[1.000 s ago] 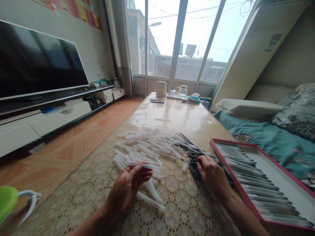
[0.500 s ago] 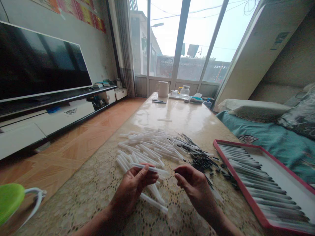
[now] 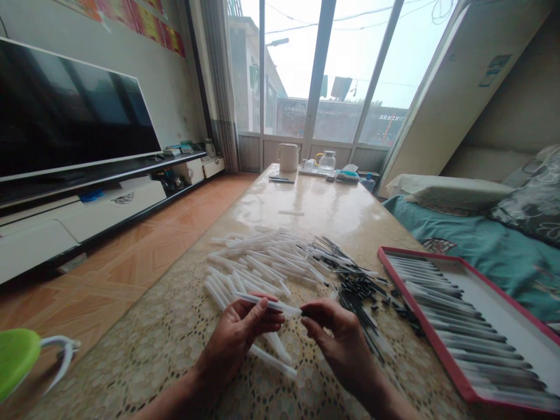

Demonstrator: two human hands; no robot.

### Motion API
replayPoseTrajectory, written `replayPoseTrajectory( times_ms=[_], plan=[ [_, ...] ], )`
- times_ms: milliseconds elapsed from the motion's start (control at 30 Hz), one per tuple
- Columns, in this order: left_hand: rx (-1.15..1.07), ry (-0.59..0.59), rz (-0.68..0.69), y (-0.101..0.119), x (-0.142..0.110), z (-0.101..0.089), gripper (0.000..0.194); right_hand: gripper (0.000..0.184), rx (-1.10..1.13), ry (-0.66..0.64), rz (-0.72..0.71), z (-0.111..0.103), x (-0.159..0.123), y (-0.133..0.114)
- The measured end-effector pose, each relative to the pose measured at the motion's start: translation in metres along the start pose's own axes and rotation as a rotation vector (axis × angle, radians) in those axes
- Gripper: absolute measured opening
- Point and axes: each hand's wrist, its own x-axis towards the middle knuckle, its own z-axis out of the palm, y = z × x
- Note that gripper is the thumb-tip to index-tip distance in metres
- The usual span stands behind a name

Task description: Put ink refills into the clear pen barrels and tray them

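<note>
A white translucent pen barrel (image 3: 286,307) lies across the fingers of my left hand (image 3: 242,326), which is closed around it. My right hand (image 3: 335,326) pinches a small black pen plug (image 3: 303,312) at the barrel's right end; the two touch, though how far the plug sits in is hidden by my fingertips. Beyond my left hand spreads a loose heap of white pen barrels (image 3: 266,262). Thin black pen refills (image 3: 328,248) and a pile of small black pen parts (image 3: 361,286) lie past my right hand.
A red-rimmed box (image 3: 437,356) at the right holds a row of assembled pens (image 3: 481,332). A pitcher (image 3: 289,157) and a glass teapot (image 3: 327,160) stand at the table's far end. A green stool (image 3: 17,356) is at the lower left, a sofa (image 3: 420,227) at the right.
My right hand has moved left, bringing the black plug against the right end of the pen barrel. My left hand still grips the barrel in nearly the same place.
</note>
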Motion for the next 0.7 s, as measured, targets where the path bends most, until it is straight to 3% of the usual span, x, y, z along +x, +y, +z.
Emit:
replayPoseTrajectory(
  times_ms=[167, 300, 467, 700],
  plan=[
    [0.003, 0.0, -0.001, 0.0, 0.001, 0.001, 0.025, 0.028, 0.202, 0.001, 0.177, 0.002, 0.0, 0.001],
    [0.023, -0.026, -0.017, 0.0, -0.001, 0.001, 0.024, 0.04, 0.234, -0.065, 0.26, 0.004, 0.0, 0.008],
    [0.013, -0.032, -0.047, 0.0, -0.002, 0.001, 0.023, 0.051, 0.166, -0.106, 0.207, 0.006, -0.001, 0.016],
    [-0.034, -0.02, -0.064, 0.0, 0.0, 0.0, 0.023, 0.034, 0.069, -0.151, 0.104, 0.006, -0.002, 0.009]
  ],
)
